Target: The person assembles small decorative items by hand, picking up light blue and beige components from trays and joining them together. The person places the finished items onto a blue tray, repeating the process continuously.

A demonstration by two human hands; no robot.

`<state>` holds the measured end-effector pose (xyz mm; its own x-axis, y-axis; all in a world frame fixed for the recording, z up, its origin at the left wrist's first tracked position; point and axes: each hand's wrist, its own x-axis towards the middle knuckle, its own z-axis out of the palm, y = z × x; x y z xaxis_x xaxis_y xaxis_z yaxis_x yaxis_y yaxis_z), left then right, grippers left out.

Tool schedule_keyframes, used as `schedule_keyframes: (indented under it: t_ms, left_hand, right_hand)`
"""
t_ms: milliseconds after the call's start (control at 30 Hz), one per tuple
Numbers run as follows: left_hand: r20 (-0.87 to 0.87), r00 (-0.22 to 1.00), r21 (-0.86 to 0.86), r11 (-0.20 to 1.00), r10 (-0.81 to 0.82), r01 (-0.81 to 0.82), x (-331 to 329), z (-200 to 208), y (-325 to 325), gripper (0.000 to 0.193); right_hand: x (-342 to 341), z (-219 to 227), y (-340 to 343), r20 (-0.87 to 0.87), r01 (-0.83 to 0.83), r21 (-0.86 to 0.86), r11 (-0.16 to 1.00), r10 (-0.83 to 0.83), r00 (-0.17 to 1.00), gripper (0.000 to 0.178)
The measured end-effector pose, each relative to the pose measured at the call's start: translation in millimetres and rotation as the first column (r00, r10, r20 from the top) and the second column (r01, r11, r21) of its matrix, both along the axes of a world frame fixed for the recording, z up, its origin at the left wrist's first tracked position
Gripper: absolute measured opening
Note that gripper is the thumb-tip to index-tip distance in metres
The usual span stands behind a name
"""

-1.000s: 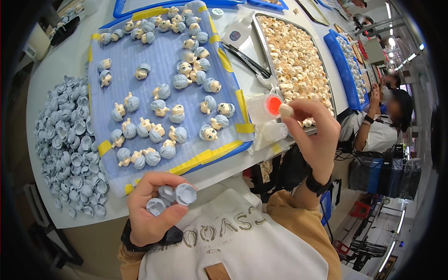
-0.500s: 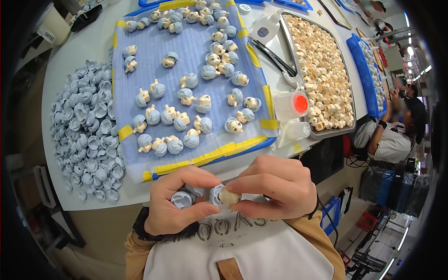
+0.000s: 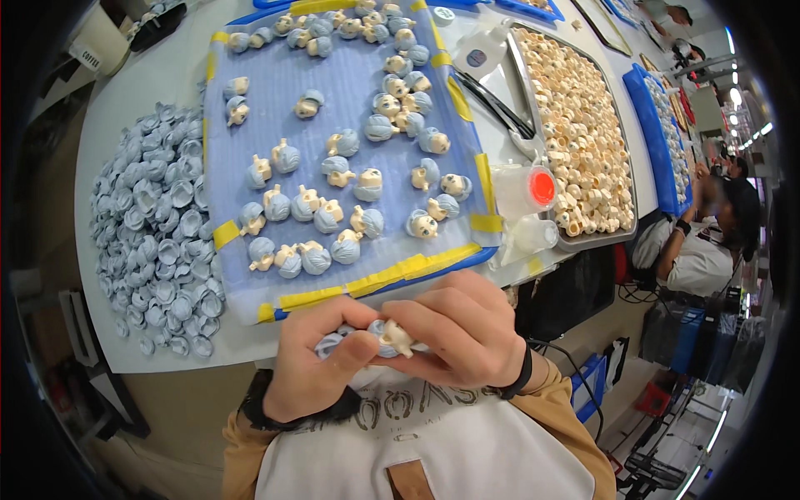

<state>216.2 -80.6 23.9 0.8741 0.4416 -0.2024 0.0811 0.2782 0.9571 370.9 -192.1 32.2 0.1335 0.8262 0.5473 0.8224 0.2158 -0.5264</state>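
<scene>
A small doll head [image 3: 397, 339], its cream face part set against a light blue hair shell, is pinched between the fingertips of both hands just in front of my chest. My left hand [image 3: 312, 358] is closed, with more blue hair shells [image 3: 330, 342] tucked in its palm. From the other side, my right hand [image 3: 462, 329] grips the cream part between thumb and fingers. Past the hands, a blue tray lined with translucent sheet [image 3: 275, 79] carries several assembled blue-haired doll heads [image 3: 316, 257].
Loose blue hair shells [image 3: 158, 217] are heaped at the left. At the right stand a metal tray [image 3: 575, 242] of cream face parts, a white bottle [image 3: 482, 52], black-handled tweezers [image 3: 498, 104] and a red-topped container [image 3: 525, 190]. Another person [image 3: 700, 246] sits at far right.
The cream part and the blue shell have come together, and the cream part has turned so its peg points down. My right hand has moved left, closer to my left hand.
</scene>
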Motion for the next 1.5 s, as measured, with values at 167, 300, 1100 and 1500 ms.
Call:
schedule_keyframes:
  t_ms: [167, 300, 1100, 1500]
  left_hand:
    - [0.218, 0.838, -0.256, 0.858, 0.500, -0.446, -5.2, 0.6, 7.9, 0.032]
    - [0.117, 0.967, -0.278, 0.942, 0.228, -0.189, 0.1, 7.9, 3.0, 0.037]
    - [0.086, 0.996, -0.194, 0.980, -0.026, 0.042, 8.4, 3.0, 3.2, 0.043]
    - [0.127, 0.992, -0.174, 0.984, -0.020, 0.042, 4.2, -6.0, -9.9, 0.036]
  right_hand:
    - [20.9, 5.1, 8.2, 0.187, 0.212, -0.274, 0.938, -0.165, 0.969, 0.048]
    - [25.7, 14.9, 4.6, 0.117, 0.171, -0.215, 0.961, -0.149, 0.982, 0.051]
    - [108.4, 47.4, -64.7, -0.442, 0.231, -0.020, 0.973, -0.216, 0.871, 0.025]
    - [101.2, 49.1, -52.1, -0.027, 0.523, -0.141, 0.840, -0.532, 0.846, 0.025]
